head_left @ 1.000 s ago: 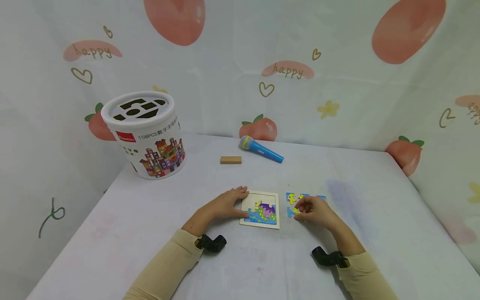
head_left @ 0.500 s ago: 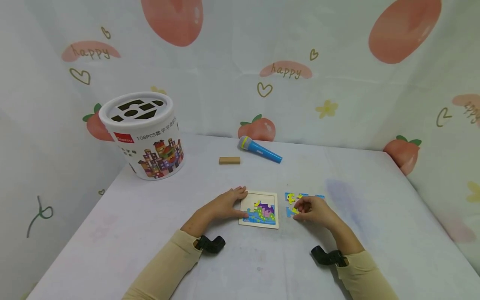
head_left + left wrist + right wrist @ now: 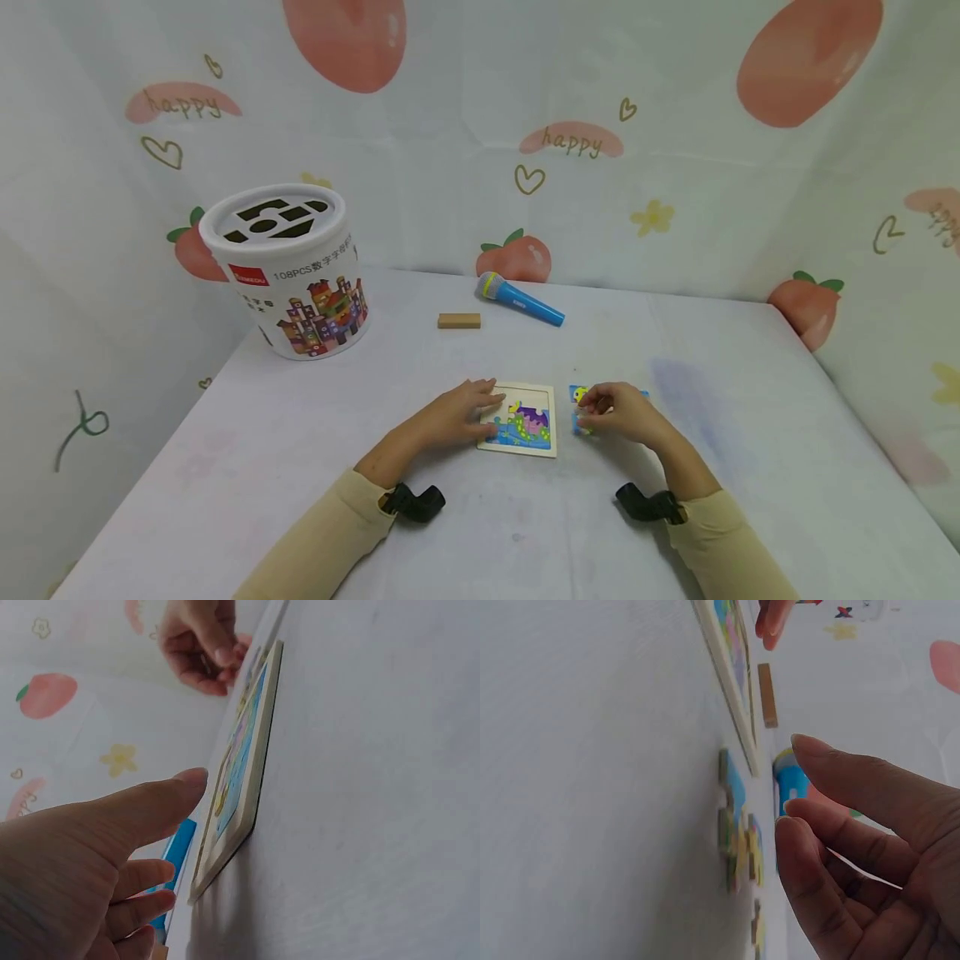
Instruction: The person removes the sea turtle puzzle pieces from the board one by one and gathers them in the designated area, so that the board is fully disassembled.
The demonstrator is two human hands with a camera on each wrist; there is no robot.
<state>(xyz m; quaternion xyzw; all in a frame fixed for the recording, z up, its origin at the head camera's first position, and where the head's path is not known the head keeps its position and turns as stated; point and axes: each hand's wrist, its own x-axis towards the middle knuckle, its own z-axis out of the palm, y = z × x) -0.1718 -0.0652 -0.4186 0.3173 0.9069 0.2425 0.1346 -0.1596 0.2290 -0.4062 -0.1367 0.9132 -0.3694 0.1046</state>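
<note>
A small square wooden puzzle board (image 3: 517, 452) lies on the table, its lower part filled with coloured pieces and its upper part bare wood. My left hand (image 3: 450, 414) hovers over its left side, fingers spread; the left wrist view shows the thumb (image 3: 154, 812) apart from the board. To the right lie loose blue and yellow puzzle pieces (image 3: 576, 392), partly hidden by my right hand (image 3: 626, 412). In the right wrist view the thumb and forefinger stand apart above the loose pieces (image 3: 735, 787), and no piece shows between them.
Behind the board lie a wooden block (image 3: 459, 321) and a blue toy microphone (image 3: 528, 303). A large white bucket (image 3: 288, 275) with a slotted lid stands at the back left. A printed curtain (image 3: 435, 167) hangs behind the table.
My right hand has risen off the pieces and shifted slightly left over them. My left hand has lifted from the board's left edge, its fingers now over the board.
</note>
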